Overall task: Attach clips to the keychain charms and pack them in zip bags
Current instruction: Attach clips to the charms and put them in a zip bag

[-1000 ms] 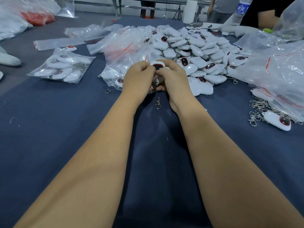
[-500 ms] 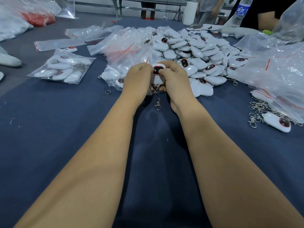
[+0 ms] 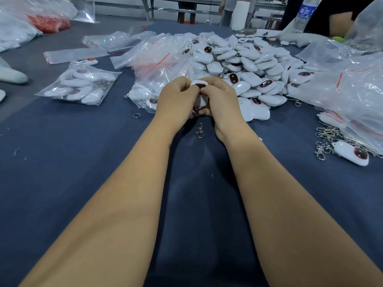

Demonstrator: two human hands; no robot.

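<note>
Charm (image 3: 199,86), white, pinched between left hand (image 3: 176,99) and right hand (image 3: 220,100), clip (image 3: 200,131) hanging below; one filled bag (image 3: 79,85) left, large loose pile (image 3: 248,65) unbagged.

A water bottle (image 3: 304,14) and a white paper roll (image 3: 240,15) stand at the bench's far edge

Dark blue cloth-covered table (image 3: 62,172), big heap of white charms (image 3: 255,65) at centre back, filled zip bag (image 3: 79,84) left, loose empty bags (image 3: 157,59), lone clip (image 3: 200,130) near middle, split ring (image 3: 136,115), clip pile (image 3: 326,137) right beside single charm (image 3: 351,153), water bottle (image 3: 304,14) far right
</note>
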